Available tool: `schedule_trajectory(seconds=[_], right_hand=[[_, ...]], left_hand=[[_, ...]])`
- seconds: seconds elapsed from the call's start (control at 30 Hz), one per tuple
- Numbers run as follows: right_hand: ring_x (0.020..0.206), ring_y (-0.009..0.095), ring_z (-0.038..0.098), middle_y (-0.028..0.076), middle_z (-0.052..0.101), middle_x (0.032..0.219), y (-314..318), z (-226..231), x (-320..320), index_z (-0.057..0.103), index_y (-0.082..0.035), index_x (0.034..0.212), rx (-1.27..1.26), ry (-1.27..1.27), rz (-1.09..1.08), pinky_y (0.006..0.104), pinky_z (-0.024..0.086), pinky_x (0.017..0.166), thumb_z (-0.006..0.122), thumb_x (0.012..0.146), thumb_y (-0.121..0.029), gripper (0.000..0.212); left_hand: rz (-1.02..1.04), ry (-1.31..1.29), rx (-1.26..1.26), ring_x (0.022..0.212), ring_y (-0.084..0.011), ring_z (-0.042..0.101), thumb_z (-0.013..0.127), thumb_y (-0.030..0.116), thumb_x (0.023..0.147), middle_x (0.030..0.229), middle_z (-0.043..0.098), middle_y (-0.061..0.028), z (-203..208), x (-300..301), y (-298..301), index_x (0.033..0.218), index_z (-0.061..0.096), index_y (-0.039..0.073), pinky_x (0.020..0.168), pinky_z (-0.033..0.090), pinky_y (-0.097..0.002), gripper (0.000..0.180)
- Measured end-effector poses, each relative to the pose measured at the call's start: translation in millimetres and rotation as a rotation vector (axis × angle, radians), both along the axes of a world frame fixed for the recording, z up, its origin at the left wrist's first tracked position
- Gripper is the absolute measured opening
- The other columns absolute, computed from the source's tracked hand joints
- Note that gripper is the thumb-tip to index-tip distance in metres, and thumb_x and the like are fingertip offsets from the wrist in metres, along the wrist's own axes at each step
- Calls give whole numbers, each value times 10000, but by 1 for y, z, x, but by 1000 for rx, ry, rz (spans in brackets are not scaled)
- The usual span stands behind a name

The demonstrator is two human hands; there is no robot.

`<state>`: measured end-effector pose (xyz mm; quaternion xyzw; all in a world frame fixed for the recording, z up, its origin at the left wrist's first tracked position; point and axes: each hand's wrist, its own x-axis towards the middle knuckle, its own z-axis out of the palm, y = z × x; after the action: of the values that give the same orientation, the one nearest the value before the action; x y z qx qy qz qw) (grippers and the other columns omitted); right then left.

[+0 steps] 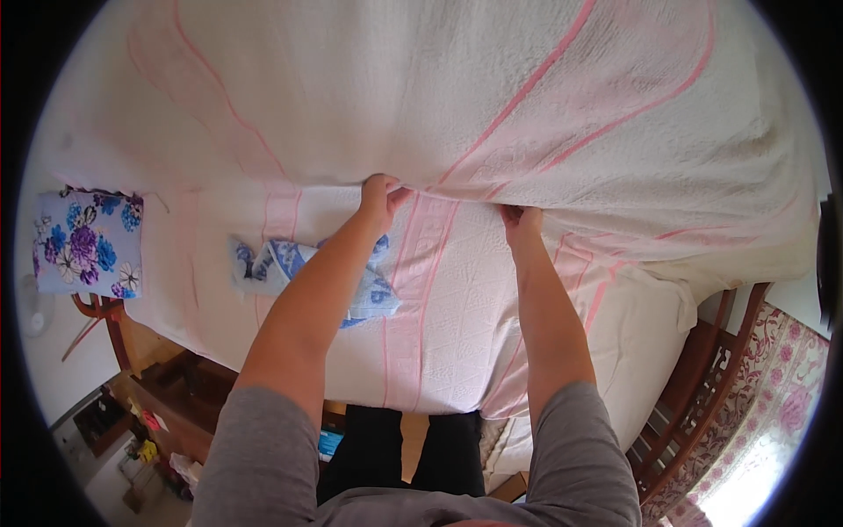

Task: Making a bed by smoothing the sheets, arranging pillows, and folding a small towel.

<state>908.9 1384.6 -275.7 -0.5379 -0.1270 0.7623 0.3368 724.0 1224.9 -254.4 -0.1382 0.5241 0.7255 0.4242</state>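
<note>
A white bed blanket [369, 97] with pink bands and a terry-like weave hangs raised across the far half of the view. My left hand [383, 204] pinches its lower edge near the middle. To the right, my right hand [523, 227] is closed on the same edge, its fingertips partly hidden under the fold. Below the raised edge, more pink-banded white cloth [470, 325] covers the bed. A crumpled blue and white towel [294, 261] lies on it, partly hidden behind my left forearm.
At the far left lies a floral pillow [88, 246] in purple and blue. A wooden headboard frame [114, 325] and brown cabinet [189, 386] stand left. On the right are a dark wooden bed end [694, 395] and a patterned curtain [764, 386].
</note>
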Motion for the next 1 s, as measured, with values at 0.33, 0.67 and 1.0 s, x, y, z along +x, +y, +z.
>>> schedule_trajectory(seconds=[0.33,0.67,1.0], right_hand=[[657,83,477,20,519,774,-23,193,79,512,-24,927,864,-373,361,200,389,588,510,795,-117,161],[844,221,482,84,495,976,64,387,4,530,-67,995,1768,-1198,227,302,395,719,559,746,-138,261],[801,249,494,66,531,818,101,416,-44,554,-93,747,1549,-1426,530,359,405,689,535,737,-234,143]], left_hand=[[-349,1219,-225,838,-187,526,592,128,735,944,539,-81,191,-10,-41,863,502,30,712,415,-305,185],[-276,1970,-527,791,-235,482,619,158,666,807,540,-30,367,-117,23,753,566,101,688,389,-319,117],[-456,1651,-654,739,-221,526,598,184,692,757,577,-45,392,-171,51,783,575,83,657,404,-326,138]])
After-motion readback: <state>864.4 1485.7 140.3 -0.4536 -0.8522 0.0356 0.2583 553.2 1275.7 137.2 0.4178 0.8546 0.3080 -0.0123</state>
